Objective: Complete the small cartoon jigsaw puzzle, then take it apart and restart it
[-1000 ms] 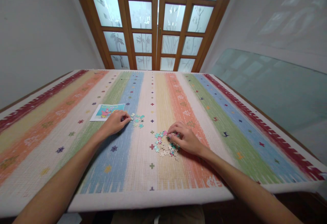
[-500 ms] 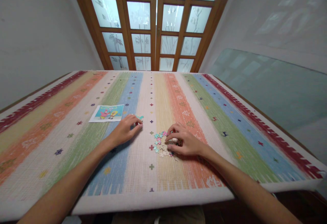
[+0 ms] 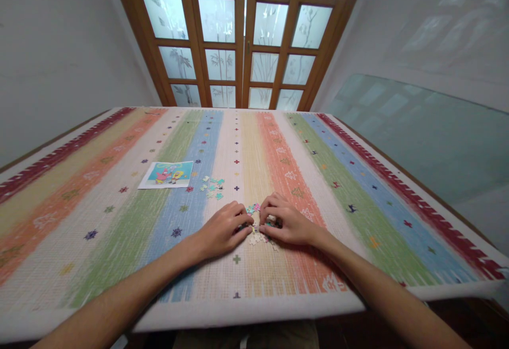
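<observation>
Over a pile of jigsaw puzzle pieces (image 3: 256, 239), my left hand (image 3: 226, 228) and my right hand (image 3: 288, 220) nearly meet at the fingertips. My left thumb and fingers are closed on a puzzle piece at the pile's left side. On the right side, my right hand is also pinched on a puzzle piece, largely hidden by its fingers. Both hands cover much of the pile; pink, teal and pale pieces show around them. Beyond my left hand lies a smaller loose group of teal and pale puzzle pieces (image 3: 213, 186).
A printed cartoon picture (image 3: 167, 175) lies flat, left of the small group. Everything sits on a striped tablecloth (image 3: 131, 243), whose near edge hangs just before me. Paned wooden doors (image 3: 244, 46) stand beyond the table, and a greenish glass panel (image 3: 417, 126) leans at the right wall.
My left hand has moved right and nearer, from the small group of pieces to the pile, uncovering that group. My right hand has stayed at the pile.
</observation>
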The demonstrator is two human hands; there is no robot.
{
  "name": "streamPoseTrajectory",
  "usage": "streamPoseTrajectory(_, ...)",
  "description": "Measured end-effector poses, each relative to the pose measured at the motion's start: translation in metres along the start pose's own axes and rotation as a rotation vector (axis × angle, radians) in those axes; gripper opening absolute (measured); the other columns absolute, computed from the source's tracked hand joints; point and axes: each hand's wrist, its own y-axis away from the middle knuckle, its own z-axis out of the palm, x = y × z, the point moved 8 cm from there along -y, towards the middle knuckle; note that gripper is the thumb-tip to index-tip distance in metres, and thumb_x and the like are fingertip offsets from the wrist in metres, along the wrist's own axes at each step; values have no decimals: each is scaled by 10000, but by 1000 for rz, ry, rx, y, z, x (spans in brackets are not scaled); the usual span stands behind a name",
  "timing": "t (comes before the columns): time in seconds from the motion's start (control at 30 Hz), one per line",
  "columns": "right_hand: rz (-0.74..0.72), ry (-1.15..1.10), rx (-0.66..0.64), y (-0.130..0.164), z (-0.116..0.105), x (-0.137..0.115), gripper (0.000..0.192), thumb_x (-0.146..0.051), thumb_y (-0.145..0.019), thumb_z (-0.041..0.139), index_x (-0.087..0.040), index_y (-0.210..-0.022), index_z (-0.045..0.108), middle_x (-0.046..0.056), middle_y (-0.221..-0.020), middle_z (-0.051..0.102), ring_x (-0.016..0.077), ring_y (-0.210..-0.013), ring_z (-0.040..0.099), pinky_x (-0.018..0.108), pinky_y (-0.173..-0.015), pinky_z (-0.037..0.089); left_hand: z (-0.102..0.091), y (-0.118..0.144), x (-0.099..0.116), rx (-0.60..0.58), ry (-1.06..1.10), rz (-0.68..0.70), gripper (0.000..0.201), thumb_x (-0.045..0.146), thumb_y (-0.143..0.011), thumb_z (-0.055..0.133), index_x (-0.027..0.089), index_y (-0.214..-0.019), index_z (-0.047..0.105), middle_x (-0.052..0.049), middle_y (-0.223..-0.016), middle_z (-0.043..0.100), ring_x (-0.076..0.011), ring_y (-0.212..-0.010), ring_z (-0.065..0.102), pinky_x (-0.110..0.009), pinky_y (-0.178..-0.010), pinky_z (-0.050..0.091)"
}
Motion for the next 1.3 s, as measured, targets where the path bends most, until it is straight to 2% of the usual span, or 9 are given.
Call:
streamPoseTrajectory(0.2, -12, 36, 117, 0, -9, 0, 120, -244, -972, 652, -210, -863, 691, 51, -890, 648, 207, -893, 575, 364, -813, 450, -1, 0, -2, 19, 31, 20, 176, 206, -1044, 489, 214, -1024, 664, -73, -947, 638, -220, -904, 570, -369, -797, 476)
streamPoseTrajectory(0.43, -175, 223, 225, 4, -12, -9, 187, -220, -1009, 582, -222, -890, 726, 64, -834, 659, 211, -803, 545, 351, -704, 422, -5, 0, -14, 99, 35, -47, 144, 187, -1035, 484, 199, -1077, 622, -80, -945, 655, -232, -914, 574, -394, -814, 479)
streamPoseTrajectory(0.53, -232, 262, 230, 6, -11, -15, 189, -193, -1011, 563, -236, -958, 739, 58, -818, 685, 208, -770, 533, 354, -687, 425, -9, -1, -11, 130, 54, -55, 143, 235, -1000, 570, 209, -1132, 618, -75, -961, 656, -238, -922, 577, -404, -829, 476)
streamPoseTrajectory(0.63, -271, 260, 233, 9, -10, -21, 212, -171, -1008, 546, -253, -1031, 739, 55, -850, 721, 203, -760, 541, 357, -686, 447, -11, -2, -7, 130, 103, -61, 253, 298, -957, 661, 229, -1197, 621, -63, -958, 649, -235, -909, 583, -396, -817, 479)
streamPoseTrajectory(0.83, -301, 263, 183, 12, -3, -25, 230, -183, -1012, 526, -278, -1033, 734, 38, -847, 739, 202, -731, 542, 365, -683, 462, -13, -3, -6, 126, 178, -63, 111, 327, -973, 652, 226, -1010, 679, -47, -916, 656, -211, -880, 593, -370, -791, 476)
streamPoseTrajectory(0.93, -281, 260, 135, 10, 2, -25, 273, -160, -1016, 490, -281, -1029, 734, 34, -832, 734, 201, -733, 553, 368, -691, 459, -12, -3, -7, 117, 187, -78, 105, 316, -979, 635, 223, -954, 676, -38, -877, 669, -202, -853, 600, -371, -793, 482)
streamPoseTrajectory(1.03, -246, 261, 146, 6, 2, -25, 216, -191, -1015, 527, -259, -1011, 732, 47, -859, 740, 208, -767, 574, 375, -711, 467, -15, -4, -5, 100, 128, -34, 138, 279, -1003, 574, 217, -931, 674, -53, -900, 681, -208, -888, 599, -378, -813, 485)
streamPoseTrajectory(1.17, -183, 265, 221, 3, -6, -23, 173, -221, -1007, 563, -231, -955, 727, 67, -882, 738, 216, -791, 585, 397, -752, 489, -44, -2, -15, 176, -24, 19, 159, 254, -990, 555, 200, -894, 670, -65, -868, 670, -213, -863, 591, -387, -809, 481)
streamPoseTrajectory(1.3, -108, 251, 254, 2, -14, -15, 196, -212, -999, 545, -236, -946, 731, 71, -866, 729, 231, -809, 596, 410, -743, 493, -87, 7, -49, 244, -179, -49, 189, 293, -958, 566, 209, -820, 665, -61, -826, 660, -217, -825, 594, -389, -796, 481)
